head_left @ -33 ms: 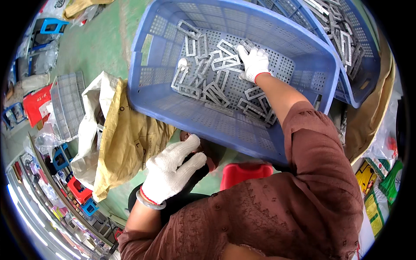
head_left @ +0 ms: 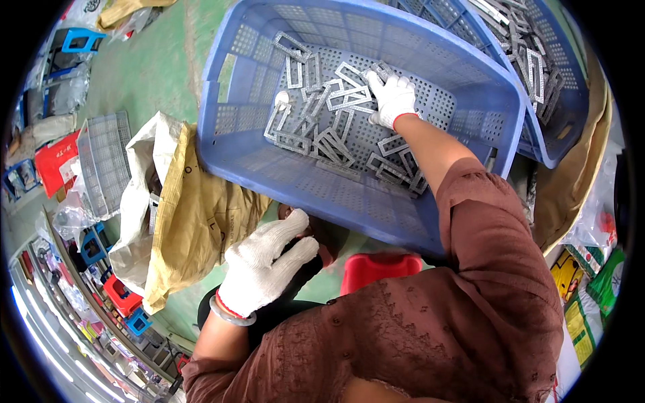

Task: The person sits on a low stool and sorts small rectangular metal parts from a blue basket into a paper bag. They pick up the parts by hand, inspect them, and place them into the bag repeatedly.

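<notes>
We reach our right hand (head_left: 393, 99) into the blue perforated basket (head_left: 376, 201), gloved fingers curled down onto the grey metal frames (head_left: 322, 127) heaped on its floor; whether they pinch one we cannot tell. The frames are flat, long rectangles lying crisscross, many with their long axis running from near left to far right. Our left hand (head_left: 265, 265) rests below the basket's near wall, fingers loosely spread, holding nothing. A second basket (head_left: 557, 101) of frames sits just beside, at right.
</notes>
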{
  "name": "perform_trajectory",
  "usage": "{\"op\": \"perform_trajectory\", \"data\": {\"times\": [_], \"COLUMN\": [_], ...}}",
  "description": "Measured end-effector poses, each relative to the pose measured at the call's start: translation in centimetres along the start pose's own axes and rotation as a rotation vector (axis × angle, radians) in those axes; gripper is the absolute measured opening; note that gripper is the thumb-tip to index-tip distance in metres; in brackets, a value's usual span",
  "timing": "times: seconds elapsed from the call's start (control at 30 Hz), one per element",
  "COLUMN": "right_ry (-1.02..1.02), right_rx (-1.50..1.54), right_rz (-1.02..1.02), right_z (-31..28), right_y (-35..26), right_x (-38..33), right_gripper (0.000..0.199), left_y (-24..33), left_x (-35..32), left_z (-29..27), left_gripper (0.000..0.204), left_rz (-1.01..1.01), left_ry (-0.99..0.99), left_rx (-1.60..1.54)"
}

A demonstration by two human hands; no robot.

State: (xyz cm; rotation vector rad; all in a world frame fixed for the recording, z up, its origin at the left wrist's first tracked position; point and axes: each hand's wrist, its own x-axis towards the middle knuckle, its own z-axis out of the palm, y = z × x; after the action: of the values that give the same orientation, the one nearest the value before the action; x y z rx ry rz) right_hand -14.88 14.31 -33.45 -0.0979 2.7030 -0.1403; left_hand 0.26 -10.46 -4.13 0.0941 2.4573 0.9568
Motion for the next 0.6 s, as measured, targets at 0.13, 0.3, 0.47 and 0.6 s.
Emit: {"op": "perform_trajectory", "data": {"times": [0.13, 0.3, 0.47, 0.6], "right_ry": [-0.001, -0.021, -0.010, 0.009], "right_rx": [-0.015, 0.120, 0.159, 0.162], "right_rz": [0.017, 0.002, 0.101, 0.239], "right_z": [-0.5, 0.6, 2.1, -0.4], "right_y": [-0.2, 0.6, 0.9, -0.5], "right_x": [-0.5, -2.5, -2.8, -2.0], "right_gripper": [0.107, 0.093, 0.096, 0.117], "left_y": [0.3, 0.8, 0.5, 0.2], "left_x": [0.1, 0.0, -0.3, 0.0], "left_z": [-0.4, -0.4, -0.2, -0.6], "left_gripper": [0.019, 0.022, 0.021, 0.021], "left_rz": [0.014, 0.015, 0.028, -0.021], "left_ry": [-0.033, -0.018, -0.014, -0.076], "left_rx": [0.014, -0.017, -0.011, 0.022]}}
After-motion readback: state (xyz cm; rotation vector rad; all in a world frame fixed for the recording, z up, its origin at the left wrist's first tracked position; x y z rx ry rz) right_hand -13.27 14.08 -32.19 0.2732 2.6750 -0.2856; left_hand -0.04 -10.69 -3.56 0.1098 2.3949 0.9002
